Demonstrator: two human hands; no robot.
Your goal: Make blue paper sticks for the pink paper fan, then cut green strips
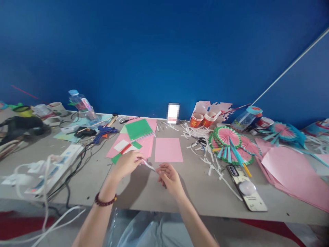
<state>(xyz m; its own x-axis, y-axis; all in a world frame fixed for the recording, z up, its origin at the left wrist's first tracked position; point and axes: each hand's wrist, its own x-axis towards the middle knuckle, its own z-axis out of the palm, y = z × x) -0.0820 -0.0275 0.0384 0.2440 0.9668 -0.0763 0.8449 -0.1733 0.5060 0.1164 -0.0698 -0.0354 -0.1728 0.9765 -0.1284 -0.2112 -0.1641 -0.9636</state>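
My left hand is closed on one end of a thin white strip, which looks like paper or tape. The strip's other end runs to my right hand, whose fingers are curled and pinched on it. Both hands are above the grey table, close to its front edge. Just beyond them lies a pink paper square. Left of that, green sheets rest on larger pink paper. Partly behind my left hand are a small white piece, a red strip and green scraps.
At left are a power strip with cables, a blue glue gun and a plastic bottle. To the right lie white scraps, watermelon paper fans, a phone and pink sheets. Red paper cups stand by the blue wall.
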